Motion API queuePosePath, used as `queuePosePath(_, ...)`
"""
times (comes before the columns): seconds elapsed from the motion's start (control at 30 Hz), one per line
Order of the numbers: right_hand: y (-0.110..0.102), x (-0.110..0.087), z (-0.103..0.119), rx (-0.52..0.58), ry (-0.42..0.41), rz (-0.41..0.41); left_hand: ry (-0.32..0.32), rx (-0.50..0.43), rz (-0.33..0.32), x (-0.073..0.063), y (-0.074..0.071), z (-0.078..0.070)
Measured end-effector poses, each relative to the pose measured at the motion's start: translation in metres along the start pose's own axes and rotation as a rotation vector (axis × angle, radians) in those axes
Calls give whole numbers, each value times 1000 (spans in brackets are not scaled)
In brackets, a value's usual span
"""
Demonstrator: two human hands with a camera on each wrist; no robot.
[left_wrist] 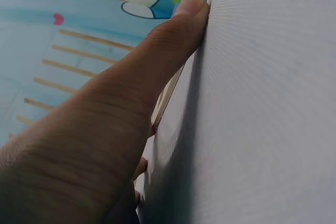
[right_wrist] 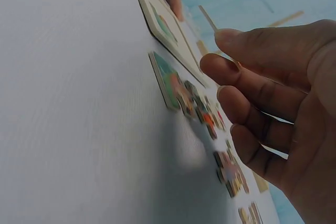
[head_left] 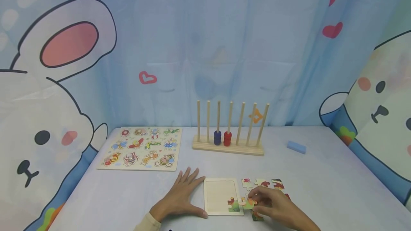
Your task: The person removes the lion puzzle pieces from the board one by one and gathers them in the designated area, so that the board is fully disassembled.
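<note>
My left hand (head_left: 181,197) lies on the table with its fingers spread. Its index fingertip and thumb touch the left side of a square wooden puzzle tray (head_left: 206,197). One jigsaw piece (head_left: 233,205), green and brown, sits in the tray's lower right corner. Between thumb and index finger, my right hand (head_left: 274,204) pinches another jigsaw piece (head_left: 248,203), green and orange, just past the tray's right edge. In the right wrist view this piece (right_wrist: 208,18) shows edge-on, raised off the table. Loose jigsaw pieces (head_left: 246,184) lie around and partly under my right hand.
Behind the tray stands a wooden peg rack (head_left: 228,149) with blue beads (head_left: 217,138) and red beads (head_left: 227,138). An insect-picture board (head_left: 138,149) lies at the back left, and a blue block (head_left: 296,147) at the back right. A printed curtain (head_left: 224,45) closes off the far side.
</note>
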State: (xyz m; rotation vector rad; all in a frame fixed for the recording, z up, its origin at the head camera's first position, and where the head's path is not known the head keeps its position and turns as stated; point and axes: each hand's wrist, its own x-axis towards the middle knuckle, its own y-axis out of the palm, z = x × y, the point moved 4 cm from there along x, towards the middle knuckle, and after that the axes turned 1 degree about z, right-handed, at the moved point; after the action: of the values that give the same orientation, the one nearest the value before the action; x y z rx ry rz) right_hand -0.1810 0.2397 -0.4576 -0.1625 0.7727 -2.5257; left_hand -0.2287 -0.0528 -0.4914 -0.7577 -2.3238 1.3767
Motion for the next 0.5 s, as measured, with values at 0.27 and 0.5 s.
queuePosePath(0.27,-8,-11,-8,-72,-30,-16,-4,-2,3,0,-1,0)
queuePosePath(0.5,-15,-15,-11,-83,40,-45,-12,-6,4,0,-1,0)
